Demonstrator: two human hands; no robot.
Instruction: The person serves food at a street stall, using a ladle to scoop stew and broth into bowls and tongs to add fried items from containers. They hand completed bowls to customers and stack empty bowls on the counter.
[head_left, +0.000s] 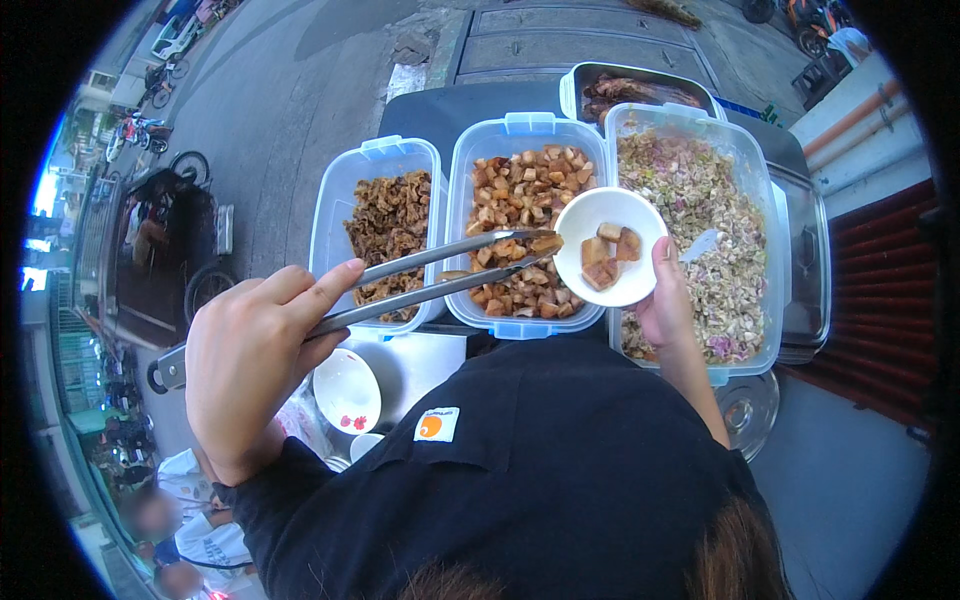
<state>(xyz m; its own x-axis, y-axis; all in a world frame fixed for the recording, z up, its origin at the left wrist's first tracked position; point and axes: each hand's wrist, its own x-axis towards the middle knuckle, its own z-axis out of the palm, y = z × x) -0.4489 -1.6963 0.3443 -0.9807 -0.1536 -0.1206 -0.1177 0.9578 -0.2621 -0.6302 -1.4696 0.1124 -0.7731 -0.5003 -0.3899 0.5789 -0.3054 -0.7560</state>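
Note:
My left hand (255, 345) grips metal tongs (435, 256), which reach right across two plastic tubs. Their tips pinch a browned meat piece (550, 244) at the left rim of a small white bowl (581, 214). Held by its right side in my right hand (664, 300), the bowl contains several browned meat cubes (600, 266). Below the tongs and bowl, the middle tub (459, 180) holds more meat cubes (529, 172). Dark brown fried pieces (386, 199) fill part of the left tub (330, 195). In the right tub (757, 161), a pale chopped mixture (724, 292) surrounds a translucent utensil (699, 246).
A metal tray (709, 101) with dark roasted meat (637, 94) stands behind the tubs. A flower-patterned white bowl (345, 382) lies lower left. A clear round lid (742, 416) is lower right, near a red shutter (877, 292). People (210, 544) and a tricycle (150, 255) occupy the left side.

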